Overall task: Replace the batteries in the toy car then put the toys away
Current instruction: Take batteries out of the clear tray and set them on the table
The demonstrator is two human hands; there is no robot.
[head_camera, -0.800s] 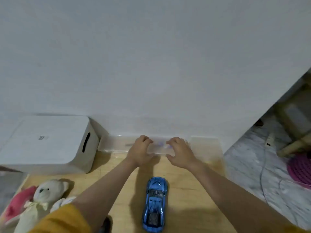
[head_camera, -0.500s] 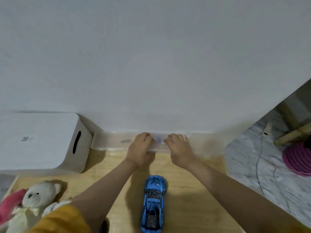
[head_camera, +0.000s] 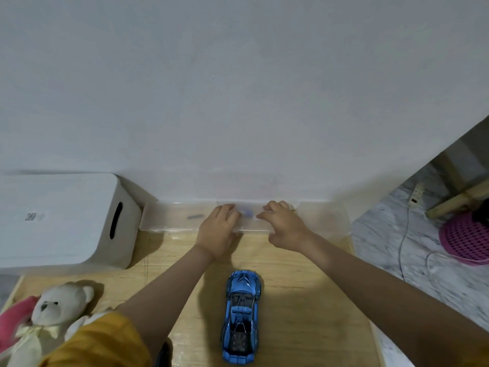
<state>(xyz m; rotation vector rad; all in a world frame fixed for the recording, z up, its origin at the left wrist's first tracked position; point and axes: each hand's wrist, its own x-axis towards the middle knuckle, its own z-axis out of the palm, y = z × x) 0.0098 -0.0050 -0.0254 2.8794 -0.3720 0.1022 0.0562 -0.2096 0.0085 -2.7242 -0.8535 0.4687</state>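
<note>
- Wooden table [head_camera: 304,300] against a white wall.
- On it: blue toy car [head_camera: 241,316], clear plastic box [head_camera: 169,218], white bin [head_camera: 58,221], white teddy bear [head_camera: 50,321].

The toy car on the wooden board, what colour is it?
Metallic blue with dark, black-looking detailing, toy car, clearest in the head view.

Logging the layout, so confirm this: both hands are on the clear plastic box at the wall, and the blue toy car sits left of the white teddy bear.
Wrong side. In the head view the blue toy car sits right of the white teddy bear. Both hands, left hand and right hand, are on the clear plastic box.
</note>
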